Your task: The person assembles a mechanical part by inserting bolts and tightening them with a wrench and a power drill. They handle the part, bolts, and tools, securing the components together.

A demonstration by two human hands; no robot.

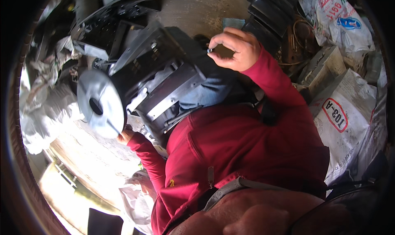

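My left hand is closed at the lower edge of a grey disc with a dark round hole in its middle; some of the fingers are hidden. The disc stands against the left end of a black metal housing that lies across my lap, with bright metal strips and brackets along its open side. Raised beyond the far right end of the housing, my right hand pinches a small shiny dark piece between thumb and forefinger. Its exact kind is too small to make out.
Black casings and panels are heaped at the far left, with clear plastic wrap below them. Black ribbed parts are stacked at the far right. White printed sacks and a grey box-like block lie to my right.
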